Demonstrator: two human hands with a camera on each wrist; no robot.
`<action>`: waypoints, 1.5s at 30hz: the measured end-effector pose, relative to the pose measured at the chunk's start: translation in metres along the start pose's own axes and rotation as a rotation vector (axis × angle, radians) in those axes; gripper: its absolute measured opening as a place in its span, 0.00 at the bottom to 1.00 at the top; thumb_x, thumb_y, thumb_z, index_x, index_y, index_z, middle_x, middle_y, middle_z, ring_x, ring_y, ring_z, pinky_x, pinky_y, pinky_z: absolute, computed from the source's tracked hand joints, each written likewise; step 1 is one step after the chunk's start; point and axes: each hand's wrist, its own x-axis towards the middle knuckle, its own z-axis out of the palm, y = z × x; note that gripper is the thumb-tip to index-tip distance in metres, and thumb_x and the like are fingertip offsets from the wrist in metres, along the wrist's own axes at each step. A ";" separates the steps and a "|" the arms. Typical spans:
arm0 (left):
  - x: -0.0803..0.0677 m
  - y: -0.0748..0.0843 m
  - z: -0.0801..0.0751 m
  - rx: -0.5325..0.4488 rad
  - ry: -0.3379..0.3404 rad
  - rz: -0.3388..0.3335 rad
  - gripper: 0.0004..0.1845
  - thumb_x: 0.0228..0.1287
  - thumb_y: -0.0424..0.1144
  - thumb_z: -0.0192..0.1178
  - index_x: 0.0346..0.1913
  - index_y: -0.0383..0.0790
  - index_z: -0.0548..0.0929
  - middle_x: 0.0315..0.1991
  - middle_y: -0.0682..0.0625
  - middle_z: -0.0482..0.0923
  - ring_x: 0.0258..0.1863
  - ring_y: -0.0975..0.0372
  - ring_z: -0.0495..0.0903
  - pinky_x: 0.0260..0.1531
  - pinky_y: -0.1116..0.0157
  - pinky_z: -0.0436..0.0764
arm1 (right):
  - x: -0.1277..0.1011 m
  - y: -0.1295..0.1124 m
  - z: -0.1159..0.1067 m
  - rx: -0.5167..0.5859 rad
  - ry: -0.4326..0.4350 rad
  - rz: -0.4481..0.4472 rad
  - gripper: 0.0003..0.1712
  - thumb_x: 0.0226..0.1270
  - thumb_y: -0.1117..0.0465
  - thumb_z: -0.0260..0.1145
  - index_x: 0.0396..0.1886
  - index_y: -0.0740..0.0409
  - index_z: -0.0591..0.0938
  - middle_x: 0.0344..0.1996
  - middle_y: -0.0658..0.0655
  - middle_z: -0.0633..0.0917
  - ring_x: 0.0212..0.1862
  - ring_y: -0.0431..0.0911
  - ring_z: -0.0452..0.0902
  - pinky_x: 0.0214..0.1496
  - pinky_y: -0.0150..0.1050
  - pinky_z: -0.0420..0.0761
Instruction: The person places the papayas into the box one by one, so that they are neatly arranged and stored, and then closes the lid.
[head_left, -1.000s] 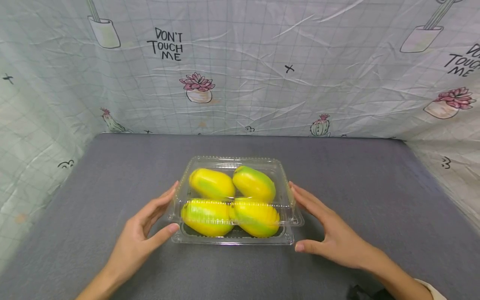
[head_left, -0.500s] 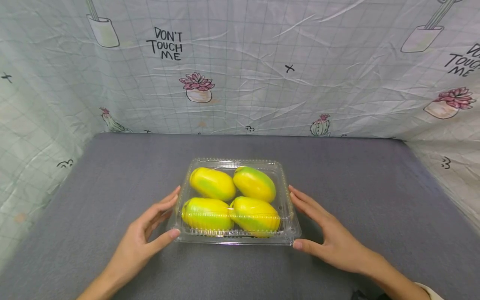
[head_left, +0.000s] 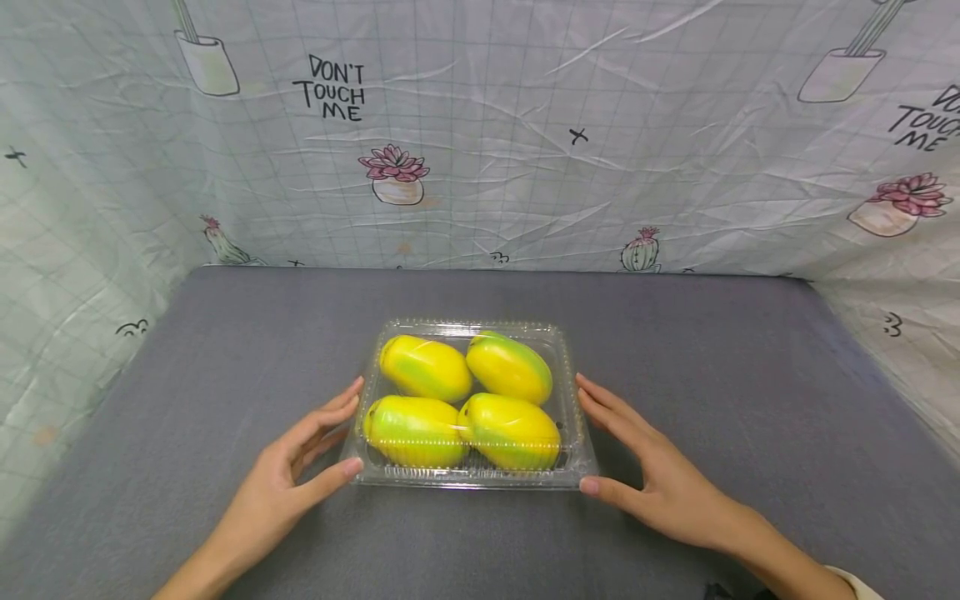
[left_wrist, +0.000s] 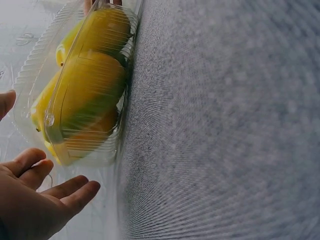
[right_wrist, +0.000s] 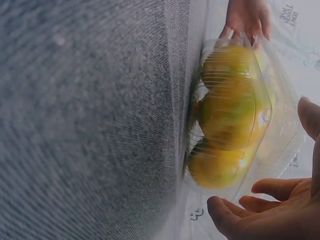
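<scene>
Clamshell box (head_left: 470, 406) of thin clear plastic sits closed mid-bench (head_left: 750, 400), holding four yellow-green fruits (head_left: 510, 430). It looks light-walled, slick and easily dented, the fruit giving it weight; the firmer side rims seem the best hold. Left hand (head_left: 288, 482) and right hand (head_left: 658, 473) flank it, fingers straight, thumbs at its front corners, gripping nothing.

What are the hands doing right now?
Left hand: open, fingers straight beside the clear box of mangoes, holding nothing.
Right hand: open too, at the box's other side, holding nothing.
</scene>
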 end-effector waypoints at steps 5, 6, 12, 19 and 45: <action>0.000 -0.002 0.001 0.033 0.003 0.003 0.26 0.58 0.32 0.58 0.60 0.43 0.66 0.67 0.55 0.52 0.64 0.62 0.56 0.54 0.69 0.65 | 0.000 0.000 0.001 -0.004 -0.004 0.016 0.44 0.52 0.65 0.67 0.67 0.58 0.56 0.67 0.58 0.53 0.61 0.51 0.61 0.58 0.22 0.57; 0.000 -0.002 0.001 0.044 0.004 0.001 0.26 0.58 0.33 0.58 0.60 0.44 0.66 0.67 0.56 0.52 0.63 0.62 0.56 0.54 0.70 0.65 | 0.000 -0.001 0.001 -0.007 -0.005 0.021 0.44 0.52 0.65 0.67 0.67 0.58 0.56 0.67 0.58 0.53 0.61 0.51 0.62 0.58 0.22 0.57; 0.001 -0.002 0.001 0.111 0.003 -0.034 0.25 0.59 0.39 0.58 0.59 0.51 0.66 0.67 0.58 0.51 0.63 0.65 0.57 0.52 0.69 0.68 | -0.002 0.006 0.003 -0.006 -0.003 0.018 0.44 0.53 0.64 0.67 0.68 0.56 0.55 0.68 0.57 0.52 0.61 0.50 0.62 0.58 0.23 0.58; 0.002 -0.003 -0.001 0.092 -0.015 -0.023 0.24 0.58 0.38 0.59 0.58 0.50 0.67 0.68 0.56 0.51 0.63 0.64 0.57 0.51 0.68 0.69 | -0.007 0.027 0.006 0.028 -0.059 0.114 0.41 0.59 0.60 0.63 0.69 0.47 0.52 0.68 0.50 0.49 0.65 0.45 0.54 0.59 0.38 0.63; 0.006 0.007 0.005 -0.020 -0.005 -0.131 0.19 0.63 0.35 0.53 0.56 0.42 0.64 0.50 0.42 0.69 0.38 0.58 0.75 0.33 0.63 0.78 | -0.002 0.019 0.011 0.263 -0.083 0.324 0.34 0.64 0.55 0.56 0.66 0.39 0.51 0.34 0.54 0.76 0.37 0.46 0.74 0.36 0.37 0.76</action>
